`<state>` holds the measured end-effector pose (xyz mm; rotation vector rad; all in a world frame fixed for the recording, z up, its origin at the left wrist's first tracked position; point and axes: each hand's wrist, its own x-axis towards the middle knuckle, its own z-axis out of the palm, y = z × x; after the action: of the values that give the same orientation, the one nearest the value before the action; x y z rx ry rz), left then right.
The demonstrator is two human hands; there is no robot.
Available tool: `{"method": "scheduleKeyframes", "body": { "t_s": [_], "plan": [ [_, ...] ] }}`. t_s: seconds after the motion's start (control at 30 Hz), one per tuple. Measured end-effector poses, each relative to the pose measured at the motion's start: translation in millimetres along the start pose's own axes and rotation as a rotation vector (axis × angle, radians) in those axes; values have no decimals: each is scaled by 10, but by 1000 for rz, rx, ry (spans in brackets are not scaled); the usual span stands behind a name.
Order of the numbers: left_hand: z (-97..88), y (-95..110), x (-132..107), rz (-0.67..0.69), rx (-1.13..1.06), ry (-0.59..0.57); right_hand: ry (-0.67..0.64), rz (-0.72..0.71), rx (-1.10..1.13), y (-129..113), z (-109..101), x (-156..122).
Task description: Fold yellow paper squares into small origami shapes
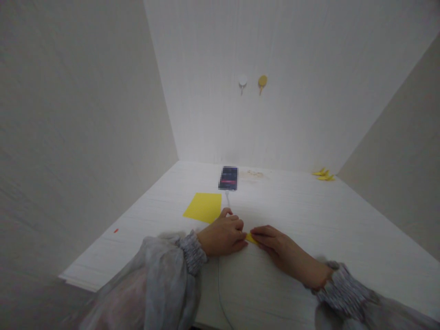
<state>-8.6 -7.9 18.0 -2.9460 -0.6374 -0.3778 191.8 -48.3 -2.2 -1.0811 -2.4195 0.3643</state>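
Left hand (225, 234) and right hand (277, 245), slightly apart, pinch a small yellow paper piece (250, 238) between them at the white tabletop (292, 201); a flat yellow sheet (204, 206) lies just beyond the left hand, partly hidden.

This is looking like a work nook, home or office being unclear: pale walls (206, 123) are enclosing a white desk (295, 201) at nine, twelve and three o'clock, hooks (262, 81) are sticking at one, a phone (228, 178) is trailing its cord (219, 277) toward six.
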Motion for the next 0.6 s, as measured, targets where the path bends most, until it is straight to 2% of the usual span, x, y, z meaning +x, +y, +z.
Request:
{"method": "scheduleKeyframes", "body": {
  "t_s": [0.33,0.6],
  "plan": [
    [-16,17,15,46,95,6,-21,26,8,-20,-39,18],
    [-11,-30,-13,110,53,17,-23,35,6,-34,-36,12]
  ]
}}
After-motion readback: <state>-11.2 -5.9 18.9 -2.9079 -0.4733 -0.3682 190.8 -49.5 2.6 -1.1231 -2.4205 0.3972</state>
